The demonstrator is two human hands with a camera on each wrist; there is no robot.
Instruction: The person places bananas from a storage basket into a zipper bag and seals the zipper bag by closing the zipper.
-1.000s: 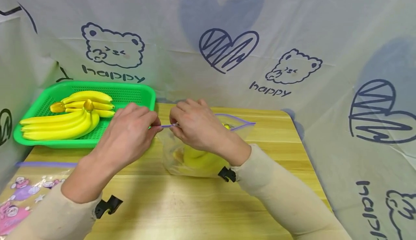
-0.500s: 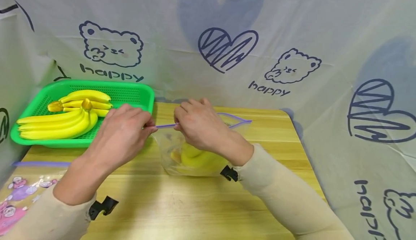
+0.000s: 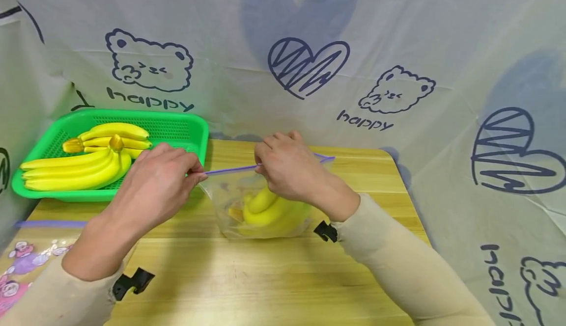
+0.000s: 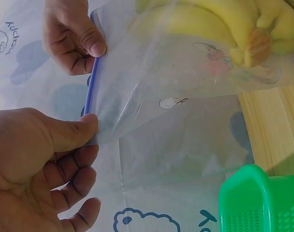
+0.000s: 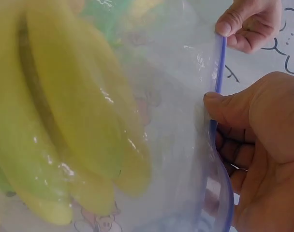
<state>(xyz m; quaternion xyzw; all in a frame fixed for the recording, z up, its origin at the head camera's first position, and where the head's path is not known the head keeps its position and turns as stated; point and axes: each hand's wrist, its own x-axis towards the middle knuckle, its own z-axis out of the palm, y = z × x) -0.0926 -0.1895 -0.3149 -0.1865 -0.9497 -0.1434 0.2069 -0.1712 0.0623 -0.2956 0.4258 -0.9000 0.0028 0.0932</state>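
Note:
A clear zip bag [image 3: 212,193] with a purple zip strip stands on the table, and a bunch of bananas [image 3: 269,210] shows through its side. My left hand [image 3: 156,188] pinches the strip's left end between thumb and forefinger. Farther right along the strip, my right hand [image 3: 296,169] pinches it the same way. Between the hands the purple strip [image 4: 91,87] runs straight in the left wrist view. Past the right thumb, the strip [image 5: 227,193] bows apart in the right wrist view. In the head view the right hand hides part of the bag's mouth.
A green basket [image 3: 177,120] at the back left holds banana bunches [image 3: 70,171]. Another zip bag [image 3: 40,257], printed with pink and purple cartoons, lies flat at the left, partly under the left forearm. A printed cloth [image 3: 247,95] hangs behind the wooden table [image 3: 247,282].
My right hand has slid rightward along the zip strip. The left hand has shifted slightly left, still pinching the end. The straight stretch between them has grown longer.

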